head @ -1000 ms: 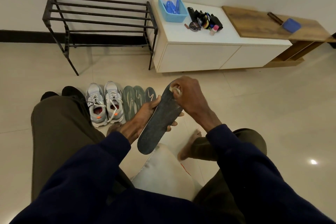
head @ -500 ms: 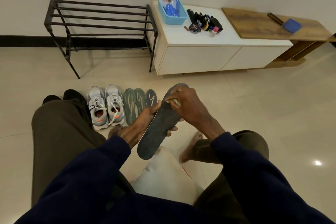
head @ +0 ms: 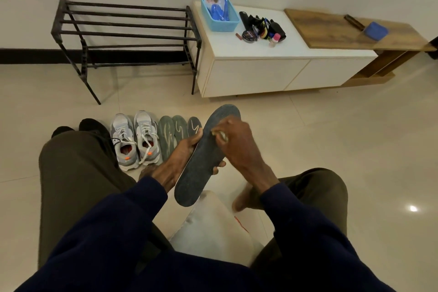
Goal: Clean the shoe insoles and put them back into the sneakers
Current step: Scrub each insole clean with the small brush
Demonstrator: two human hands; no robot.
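I sit on the floor with a dark insole (head: 201,163) held up over my lap, toe end pointing away. My left hand (head: 182,156) grips it from beneath at mid-length, thumb on its left edge. My right hand (head: 237,144) pinches a small pale wipe (head: 219,134) and presses it on the insole's upper half. On the floor ahead stand two grey sneakers (head: 135,140) side by side, and to their right lie three grey-green insoles (head: 175,133) in a row.
A black pair of shoes (head: 90,125) sits left of the sneakers, behind my left knee. A black metal shoe rack (head: 125,38) and a white low cabinet (head: 260,73) with a blue basket (head: 219,15) and polish items stand by the wall. A pale cushion (head: 213,227) lies between my legs.
My right hand with the wipe has slid down the insole from its toe end toward the middle. The left hand keeps its hold.
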